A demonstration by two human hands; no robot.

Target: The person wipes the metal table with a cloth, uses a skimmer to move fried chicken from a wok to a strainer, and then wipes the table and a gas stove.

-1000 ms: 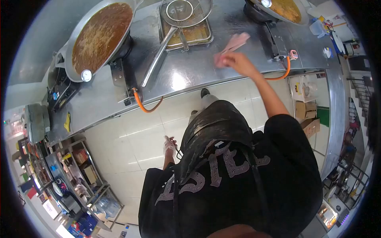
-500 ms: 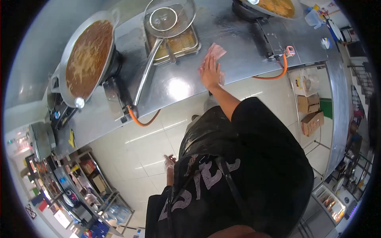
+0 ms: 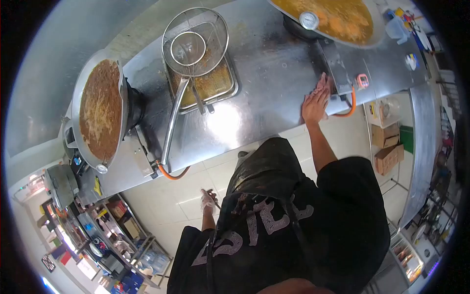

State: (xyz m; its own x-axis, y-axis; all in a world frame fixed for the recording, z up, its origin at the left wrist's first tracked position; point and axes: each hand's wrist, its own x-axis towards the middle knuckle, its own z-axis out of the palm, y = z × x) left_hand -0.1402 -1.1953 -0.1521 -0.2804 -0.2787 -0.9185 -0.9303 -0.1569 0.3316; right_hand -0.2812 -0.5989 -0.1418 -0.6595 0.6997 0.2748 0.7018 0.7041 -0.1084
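Observation:
My right hand (image 3: 315, 108) presses a pinkish cloth (image 3: 321, 84) onto the steel counter (image 3: 264, 93), beside the front of the right burner (image 3: 338, 66). The cloth sticks out past the fingertips and at the side of the palm. Down by my left side, away from the counter, my left hand (image 3: 207, 201) wears a clear plastic glove. Its fingers look curled round something small and dark that I cannot make out.
A wok of brown oil (image 3: 101, 108) stands at the left, and a pan of orange frying food (image 3: 342, 22) at the right. Between them, strainers (image 3: 172, 122) lie over a rack tray (image 3: 230, 88). Orange hoses (image 3: 351, 105) hang at the counter's front edge.
My right hand has slid the cloth rightward along the counter up to the right burner. The view has shifted, showing more of the right pan. My left hand stays low at my side.

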